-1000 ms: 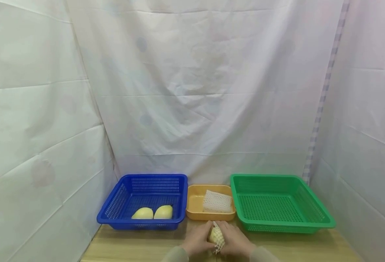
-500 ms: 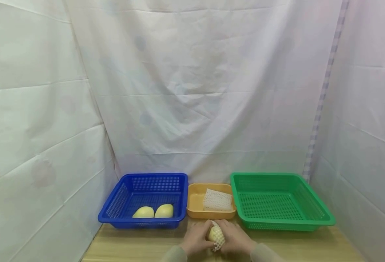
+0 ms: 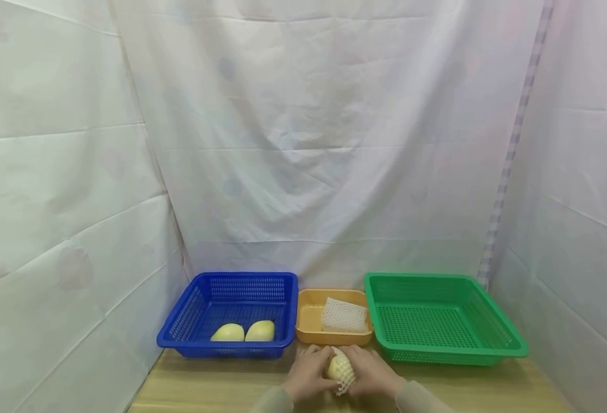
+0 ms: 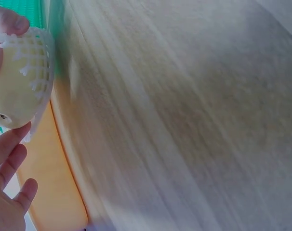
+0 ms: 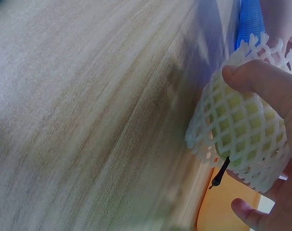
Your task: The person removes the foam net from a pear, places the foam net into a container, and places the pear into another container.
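Close over the table's front, both hands hold a pale yellow pear point(image 4: 16, 94) partly covered by a white foam net sleeve point(image 5: 218, 110). My left hand point(image 3: 307, 373) grips the pear's bare end; in the left wrist view a fingertip touches near the calyx, and the net's edge lies partway along the fruit. My right hand point(image 3: 374, 373) grips the netted side, its thumb point(image 5: 252, 79) pressed on the mesh. A dark stem point(image 5: 220, 173) pokes out of the sleeve's other end. The hands hide much of the pear in the head view.
A blue basket point(image 3: 179, 342) at the left holds two pears point(image 3: 244, 331). In the middle, an orange tray point(image 3: 308, 315) contains white foam netting point(image 3: 343, 315). To the right stands a green basket point(image 3: 453, 350). White cloth point(image 3: 303, 172) hangs behind the wooden table point(image 3: 205, 384).
Both hands stay in nearly the same place around the pear. Slightly more of the bare pear shows beside the left hand. The baskets and tray shift only slightly with the head view.
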Tool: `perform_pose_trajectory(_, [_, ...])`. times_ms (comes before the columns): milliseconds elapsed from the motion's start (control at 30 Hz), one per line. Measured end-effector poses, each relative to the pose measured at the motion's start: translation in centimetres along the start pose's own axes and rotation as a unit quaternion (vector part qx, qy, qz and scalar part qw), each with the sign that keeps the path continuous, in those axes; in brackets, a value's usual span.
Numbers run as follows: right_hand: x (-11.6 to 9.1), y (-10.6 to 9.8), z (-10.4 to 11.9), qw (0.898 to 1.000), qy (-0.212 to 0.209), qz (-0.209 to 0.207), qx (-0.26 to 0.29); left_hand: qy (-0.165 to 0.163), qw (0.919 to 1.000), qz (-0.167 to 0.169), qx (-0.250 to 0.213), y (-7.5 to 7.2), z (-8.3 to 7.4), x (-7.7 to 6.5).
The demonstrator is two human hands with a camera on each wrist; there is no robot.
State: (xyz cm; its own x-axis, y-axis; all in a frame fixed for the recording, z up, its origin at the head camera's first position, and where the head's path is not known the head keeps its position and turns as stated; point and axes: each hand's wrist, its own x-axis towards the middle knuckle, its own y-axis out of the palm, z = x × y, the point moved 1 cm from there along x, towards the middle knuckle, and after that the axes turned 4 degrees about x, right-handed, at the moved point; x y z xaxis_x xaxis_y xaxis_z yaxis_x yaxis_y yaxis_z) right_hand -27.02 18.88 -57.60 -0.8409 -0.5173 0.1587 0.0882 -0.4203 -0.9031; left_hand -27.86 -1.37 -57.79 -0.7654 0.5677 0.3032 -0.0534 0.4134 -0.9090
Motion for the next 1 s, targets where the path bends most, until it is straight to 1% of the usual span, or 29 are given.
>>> perform_pose_trajectory(100, [-0.1, -0.2, 0.2, 1.000, 0.004, 0.004, 0.004, -0.002, 1.0000, 0.003, -0.003, 0.0, 0.1, -0.1])
perform_pose_trajectory(300, [-0.2, -0.3, 0.4, 1.000, 0.012, 0.010, 0.013, -0.015, 0.9996, 0.010, -0.020, 0.3, 0.4, -0.2])
perform_pose_trajectory(467, [-0.2, -0.3, 0.5, 1.000, 0.017, 0.019, 0.017, -0.024, 0.9990, 0.016, -0.034, 0.0, 0.3, -0.5])
perform_pose_trajectory(733, [-0.4, -0.2, 0.4, 0.999, 0.018, 0.024, 0.019, -0.030, 0.9986, 0.016, -0.041, 0.0, 0.4, -1.0])
perform_pose_trajectory(1000, [-0.3, -0.3, 0.1, 1.000, 0.014, 0.022, 0.013, -0.033, 0.9982, 0.013, -0.048, 0.4, 1.0, -1.0])
